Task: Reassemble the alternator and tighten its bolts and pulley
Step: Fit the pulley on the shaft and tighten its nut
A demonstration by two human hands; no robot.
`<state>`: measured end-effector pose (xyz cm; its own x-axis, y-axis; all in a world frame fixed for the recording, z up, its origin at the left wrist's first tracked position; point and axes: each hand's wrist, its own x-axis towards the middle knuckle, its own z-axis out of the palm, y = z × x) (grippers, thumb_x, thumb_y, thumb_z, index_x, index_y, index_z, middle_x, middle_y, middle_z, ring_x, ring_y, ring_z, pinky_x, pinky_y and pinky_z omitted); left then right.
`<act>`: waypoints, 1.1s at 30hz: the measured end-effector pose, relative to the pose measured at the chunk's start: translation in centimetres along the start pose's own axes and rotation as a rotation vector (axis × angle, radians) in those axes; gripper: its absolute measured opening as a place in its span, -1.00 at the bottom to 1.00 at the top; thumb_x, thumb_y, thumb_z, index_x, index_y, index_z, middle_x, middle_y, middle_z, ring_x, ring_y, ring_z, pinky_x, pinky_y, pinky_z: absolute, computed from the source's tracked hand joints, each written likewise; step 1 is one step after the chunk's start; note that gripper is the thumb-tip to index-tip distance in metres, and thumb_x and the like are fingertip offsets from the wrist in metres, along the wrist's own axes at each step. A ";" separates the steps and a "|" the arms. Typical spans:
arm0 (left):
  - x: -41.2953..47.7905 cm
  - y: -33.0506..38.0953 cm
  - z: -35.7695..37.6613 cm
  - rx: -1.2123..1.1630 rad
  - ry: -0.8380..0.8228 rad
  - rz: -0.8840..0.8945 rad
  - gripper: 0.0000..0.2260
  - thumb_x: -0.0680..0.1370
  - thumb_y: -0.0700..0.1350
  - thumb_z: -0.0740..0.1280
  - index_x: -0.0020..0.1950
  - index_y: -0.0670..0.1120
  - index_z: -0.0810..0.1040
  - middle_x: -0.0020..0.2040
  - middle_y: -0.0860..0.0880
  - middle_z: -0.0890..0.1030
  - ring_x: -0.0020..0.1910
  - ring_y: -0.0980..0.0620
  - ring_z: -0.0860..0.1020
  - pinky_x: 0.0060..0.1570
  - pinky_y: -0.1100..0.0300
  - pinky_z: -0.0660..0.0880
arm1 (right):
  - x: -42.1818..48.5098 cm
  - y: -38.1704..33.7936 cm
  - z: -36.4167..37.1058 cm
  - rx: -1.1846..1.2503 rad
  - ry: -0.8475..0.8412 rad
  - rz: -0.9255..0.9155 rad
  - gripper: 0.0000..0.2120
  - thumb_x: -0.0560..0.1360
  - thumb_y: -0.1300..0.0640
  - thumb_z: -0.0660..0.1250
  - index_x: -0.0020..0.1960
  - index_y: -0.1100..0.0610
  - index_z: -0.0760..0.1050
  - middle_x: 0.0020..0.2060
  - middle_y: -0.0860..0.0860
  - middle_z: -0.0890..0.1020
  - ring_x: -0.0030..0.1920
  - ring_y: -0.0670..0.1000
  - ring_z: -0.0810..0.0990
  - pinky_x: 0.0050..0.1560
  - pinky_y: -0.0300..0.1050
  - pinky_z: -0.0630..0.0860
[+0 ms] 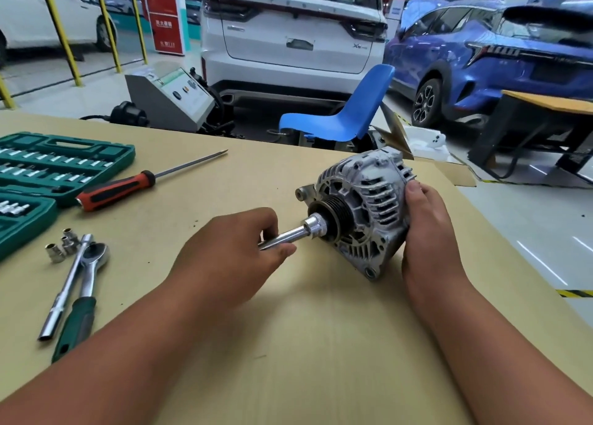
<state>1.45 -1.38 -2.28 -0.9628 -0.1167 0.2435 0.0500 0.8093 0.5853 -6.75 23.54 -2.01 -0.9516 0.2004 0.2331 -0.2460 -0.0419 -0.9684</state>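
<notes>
Head view: left fingers [282, 250] pinching socket extension [288, 235], seated on pulley [335, 212] just beyond; right fingers [414, 189] clasping alternator [369, 196]. Risk: slipping off pulley through tilted socket extension.

On my left a green socket case [64, 164] lies open on the tan worktop [321, 344]; just beside it lies a red-and-black screwdriver [128, 187], tip pointing away to the right; past the far edge stands a blue plastic chair [349, 113], a grey machine [173, 103] with a sloped panel to its left; behind them a white car [295, 39] is parked tail-on, a blue car [481, 55] to its right; yellow posts [61, 29] and a red sign [163, 16] stand far left.
</notes>
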 end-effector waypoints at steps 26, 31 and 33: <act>-0.1 0.4 -0.4 -0.092 -0.029 0.016 -0.88 0.57 0.08 0.44 -0.09 0.17 0.51 -0.26 0.15 0.59 -0.40 0.12 0.52 -0.48 0.25 0.34 | -3.9 -0.7 2.0 -1.150 -0.161 -0.652 -0.41 0.34 -0.28 0.56 0.35 -0.33 0.53 0.68 -0.05 0.06 0.69 0.17 -0.14 0.62 0.30 -0.07; 0.1 0.4 -0.2 -0.467 -0.367 -0.225 -0.80 0.66 0.13 0.37 -0.07 0.09 0.70 -0.41 0.08 0.54 -0.51 0.09 0.41 -0.42 0.23 0.33 | -3.9 -0.7 2.1 -1.200 -0.137 -0.667 -0.42 0.39 -0.18 0.59 0.37 -0.33 0.52 0.67 0.00 0.10 0.68 0.23 -0.08 0.60 0.35 0.00; 0.0 0.6 -0.2 -0.485 -0.393 -0.258 -0.74 0.68 0.12 0.33 -0.10 0.07 0.71 -0.43 0.05 0.52 -0.53 0.07 0.38 -0.45 0.25 0.30 | -3.9 -0.6 2.2 -1.184 -0.124 -0.678 -0.44 0.40 -0.18 0.59 0.36 -0.32 0.54 0.66 0.02 0.14 0.68 0.24 -0.04 0.59 0.37 0.03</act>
<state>1.57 -1.02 -1.77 -0.9803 0.0214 -0.1963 -0.1690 0.4231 0.8902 -3.27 20.67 -2.13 -0.7342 -0.2444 0.6334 -0.4223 0.8949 -0.1443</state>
